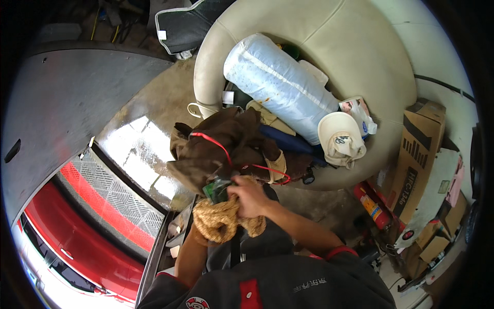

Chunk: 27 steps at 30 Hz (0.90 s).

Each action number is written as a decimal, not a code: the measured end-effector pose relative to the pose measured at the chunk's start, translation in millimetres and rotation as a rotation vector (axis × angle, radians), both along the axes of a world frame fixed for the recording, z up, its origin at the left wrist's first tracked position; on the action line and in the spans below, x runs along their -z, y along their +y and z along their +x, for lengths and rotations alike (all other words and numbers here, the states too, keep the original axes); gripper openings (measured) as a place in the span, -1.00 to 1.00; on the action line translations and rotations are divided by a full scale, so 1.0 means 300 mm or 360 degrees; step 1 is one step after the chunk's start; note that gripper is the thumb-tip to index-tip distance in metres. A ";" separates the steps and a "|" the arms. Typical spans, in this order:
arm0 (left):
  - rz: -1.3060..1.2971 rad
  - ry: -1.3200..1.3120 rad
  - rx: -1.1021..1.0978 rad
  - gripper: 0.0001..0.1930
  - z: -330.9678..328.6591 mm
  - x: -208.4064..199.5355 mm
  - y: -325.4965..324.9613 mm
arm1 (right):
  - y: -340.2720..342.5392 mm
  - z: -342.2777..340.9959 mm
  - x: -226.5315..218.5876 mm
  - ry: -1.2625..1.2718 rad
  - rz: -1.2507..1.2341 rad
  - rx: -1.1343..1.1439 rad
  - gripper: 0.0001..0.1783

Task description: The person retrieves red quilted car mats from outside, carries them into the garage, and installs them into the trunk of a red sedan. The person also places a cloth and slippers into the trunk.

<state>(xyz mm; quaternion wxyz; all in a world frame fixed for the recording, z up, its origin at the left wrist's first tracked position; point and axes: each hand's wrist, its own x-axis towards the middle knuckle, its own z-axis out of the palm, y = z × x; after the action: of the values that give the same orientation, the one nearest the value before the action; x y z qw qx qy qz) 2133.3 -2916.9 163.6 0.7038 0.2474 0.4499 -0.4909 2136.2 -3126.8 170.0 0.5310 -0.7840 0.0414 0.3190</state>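
Observation:
A thick coil of tan rope (218, 221) is in front of my body at the lower middle. My right hand (249, 197) is closed round the coil's right side, with rope showing above and below it. At its fingertips is a dark green piece in clear plastic (216, 189); I cannot tell what it is. My left hand (203, 238) is at the coil's lower left, its fingers hidden behind the rope. Just beyond lies a heap of dark brown cloth (221, 141), which looks like a garment, with a red cord (213, 143) across it.
A round beige padded seat (355, 62) holds a pale blue roll (283, 82), a cream cap (341, 140) and a plastic bag (358, 114). To the right are a cardboard box (419, 154) and a red fire extinguisher (373, 206). A red car (77, 232) stands at left beyond a dark panel (77, 103).

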 end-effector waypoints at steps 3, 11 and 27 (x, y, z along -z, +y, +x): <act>-0.0504 0.0279 -0.0205 -0.67 0.070 0.176 -0.136 | -0.208 0.001 0.063 -0.0015 -0.0510 -0.0007 -0.48; 0.1122 -0.0068 0.0368 -0.69 -0.143 0.715 -0.158 | -0.557 -0.030 0.537 0.0520 -0.0269 0.0019 -0.57; 0.0503 0.0037 -0.0712 -0.54 -0.329 0.800 -0.362 | -0.524 0.037 0.581 0.0672 -0.0148 -0.0221 -0.20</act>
<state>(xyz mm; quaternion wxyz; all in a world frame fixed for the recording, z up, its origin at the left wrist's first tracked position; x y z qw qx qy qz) 2034.7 -3025.6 -76.5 0.7422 0.2430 0.5725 -0.2496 2147.4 -3284.1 -4.2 0.4505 -0.7245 0.1122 0.5095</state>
